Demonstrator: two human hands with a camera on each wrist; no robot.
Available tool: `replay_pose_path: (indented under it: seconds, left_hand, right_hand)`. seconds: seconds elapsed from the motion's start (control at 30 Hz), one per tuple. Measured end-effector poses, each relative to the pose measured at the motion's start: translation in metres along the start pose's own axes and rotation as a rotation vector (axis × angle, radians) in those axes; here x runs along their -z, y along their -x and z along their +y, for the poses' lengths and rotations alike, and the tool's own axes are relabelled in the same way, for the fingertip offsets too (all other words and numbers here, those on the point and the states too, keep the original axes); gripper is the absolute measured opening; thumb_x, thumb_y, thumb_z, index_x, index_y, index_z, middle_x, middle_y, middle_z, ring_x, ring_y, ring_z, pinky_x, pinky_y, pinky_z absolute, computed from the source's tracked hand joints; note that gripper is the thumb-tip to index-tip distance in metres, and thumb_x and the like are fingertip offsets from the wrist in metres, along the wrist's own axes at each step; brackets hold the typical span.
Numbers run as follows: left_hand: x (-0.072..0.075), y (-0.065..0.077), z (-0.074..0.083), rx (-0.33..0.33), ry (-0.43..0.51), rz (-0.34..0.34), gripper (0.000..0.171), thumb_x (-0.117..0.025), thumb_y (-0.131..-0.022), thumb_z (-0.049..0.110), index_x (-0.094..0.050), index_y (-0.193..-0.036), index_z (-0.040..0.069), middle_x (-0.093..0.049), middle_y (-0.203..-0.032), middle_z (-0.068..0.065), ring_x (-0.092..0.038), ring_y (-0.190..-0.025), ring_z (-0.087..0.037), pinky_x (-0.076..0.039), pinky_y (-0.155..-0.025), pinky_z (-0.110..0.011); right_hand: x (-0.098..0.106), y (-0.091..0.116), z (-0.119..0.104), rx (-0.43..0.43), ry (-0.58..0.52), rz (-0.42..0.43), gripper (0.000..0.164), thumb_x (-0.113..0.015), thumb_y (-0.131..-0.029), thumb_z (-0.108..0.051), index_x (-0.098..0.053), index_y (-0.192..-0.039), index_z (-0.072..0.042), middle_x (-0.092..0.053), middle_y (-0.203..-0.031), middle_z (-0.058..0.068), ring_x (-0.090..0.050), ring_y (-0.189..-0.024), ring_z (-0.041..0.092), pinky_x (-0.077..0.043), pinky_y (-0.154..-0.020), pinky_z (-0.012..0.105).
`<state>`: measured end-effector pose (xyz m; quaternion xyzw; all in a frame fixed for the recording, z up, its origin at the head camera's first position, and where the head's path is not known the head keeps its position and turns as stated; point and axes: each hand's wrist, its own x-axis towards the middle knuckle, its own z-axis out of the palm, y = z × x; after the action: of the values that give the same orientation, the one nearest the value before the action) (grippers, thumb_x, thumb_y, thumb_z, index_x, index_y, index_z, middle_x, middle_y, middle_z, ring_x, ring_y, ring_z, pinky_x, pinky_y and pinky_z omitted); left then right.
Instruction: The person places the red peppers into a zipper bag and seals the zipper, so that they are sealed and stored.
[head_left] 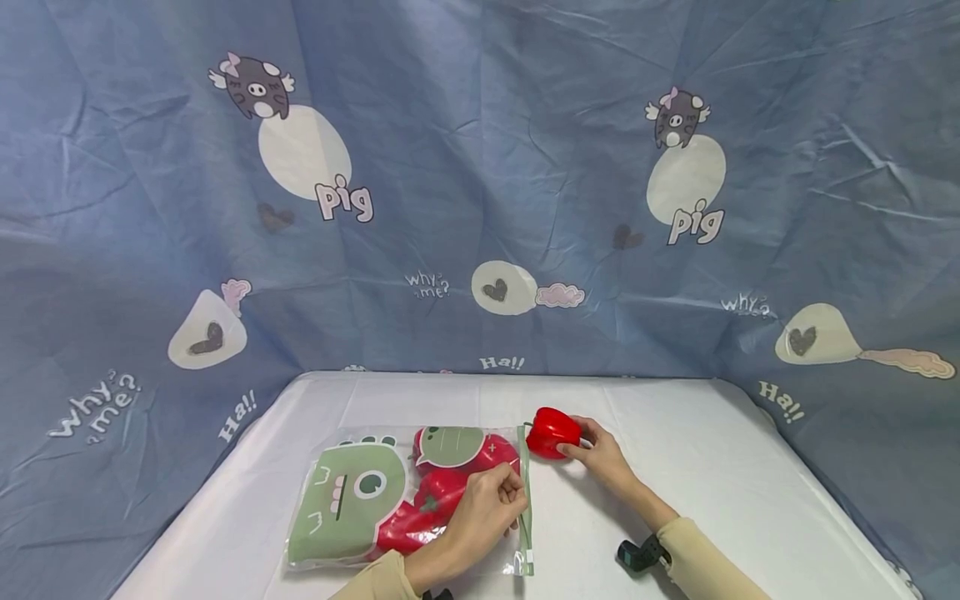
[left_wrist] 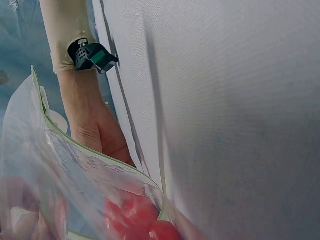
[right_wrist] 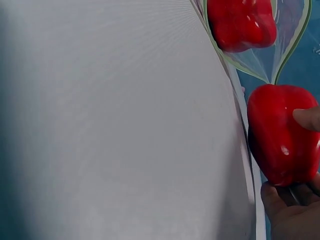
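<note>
A clear zip bag point(head_left: 309, 492) with a green monster print lies on the table, its mouth towards the right. Several red bell peppers point(head_left: 442, 487) are inside it. My left hand point(head_left: 486, 507) pinches the bag's upper film near the mouth, and in the right wrist view the green-edged mouth point(right_wrist: 292, 45) gapes. Just outside that mouth, my right hand point(head_left: 603, 458) grips another red bell pepper point(head_left: 551, 432). In the right wrist view the thumb presses on this pepper point(right_wrist: 277, 132) and fingers sit under its lower end. Plastic film partly blurs the left fingers in the left wrist view.
A white cloth covers the table point(head_left: 675, 417). Behind it hangs a blue curtain point(head_left: 420, 167) with pig prints. A black wrist camera point(head_left: 641, 554) is strapped at the right sleeve. A zip slider point(head_left: 528, 557) sits at the near end of the bag's mouth.
</note>
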<state>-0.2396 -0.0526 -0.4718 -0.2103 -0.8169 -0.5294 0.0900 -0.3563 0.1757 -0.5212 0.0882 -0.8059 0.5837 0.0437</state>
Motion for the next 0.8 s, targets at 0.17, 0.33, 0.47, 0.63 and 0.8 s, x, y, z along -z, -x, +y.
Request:
replay_pose_path:
  seconds: [0.17, 0.33, 0.47, 0.63, 0.8]
  left_hand:
    - [0.000, 0.000, 0.000, 0.001, 0.003, 0.001, 0.006, -0.060, -0.080, 0.001, -0.064, -0.085, 0.001, -0.058, -0.065, 0.005, -0.052, -0.045, 0.002, -0.048, -0.040, -0.020]
    - [0.000, 0.000, 0.000, 0.000, 0.001, 0.003, 0.006, -0.060, -0.080, 0.001, -0.065, -0.085, 0.002, -0.058, -0.065, 0.005, -0.052, -0.045, 0.002, -0.048, -0.040, -0.019]
    - [0.000, -0.001, 0.000, -0.008, 0.000, 0.003, 0.006, -0.060, -0.080, 0.001, -0.064, -0.084, 0.002, -0.058, -0.065, 0.004, -0.052, -0.044, 0.002, -0.047, -0.040, -0.019]
    - [0.001, -0.002, 0.000, -0.014, -0.009, 0.005, 0.006, -0.060, -0.080, 0.001, -0.064, -0.084, 0.004, -0.058, -0.065, 0.004, -0.052, -0.044, 0.002, -0.046, -0.040, -0.018]
    - [0.000, -0.001, 0.000, -0.020, -0.014, 0.016, 0.006, -0.061, -0.080, 0.002, -0.064, -0.082, 0.007, -0.058, -0.064, 0.005, -0.051, -0.043, 0.003, -0.047, -0.040, -0.020]
  right_hand:
    - [0.004, 0.001, -0.001, -0.011, 0.010, 0.008, 0.055, -0.076, -0.079, -0.013, -0.055, -0.128, 0.001, -0.061, -0.125, 0.018, -0.057, -0.118, 0.033, -0.047, -0.102, 0.045]
    - [0.009, 0.002, 0.001, -0.001, 0.039, 0.008, 0.055, -0.075, -0.081, -0.014, -0.054, -0.129, 0.002, -0.060, -0.126, 0.020, -0.056, -0.120, 0.035, -0.047, -0.103, 0.045]
    - [0.014, 0.003, 0.001, -0.014, 0.037, 0.003, 0.056, -0.075, -0.081, -0.016, -0.053, -0.130, 0.001, -0.059, -0.128, 0.019, -0.055, -0.122, 0.035, -0.045, -0.104, 0.046]
    - [0.021, 0.004, 0.001, -0.042, 0.060, -0.011, 0.058, -0.074, -0.083, -0.019, -0.051, -0.133, -0.001, -0.057, -0.132, 0.018, -0.053, -0.125, 0.034, -0.046, -0.104, 0.045]
    - [0.027, 0.007, 0.000, -0.047, 0.067, -0.012, 0.058, -0.074, -0.083, -0.021, -0.051, -0.133, -0.002, -0.057, -0.133, 0.018, -0.052, -0.125, 0.035, -0.047, -0.102, 0.045]
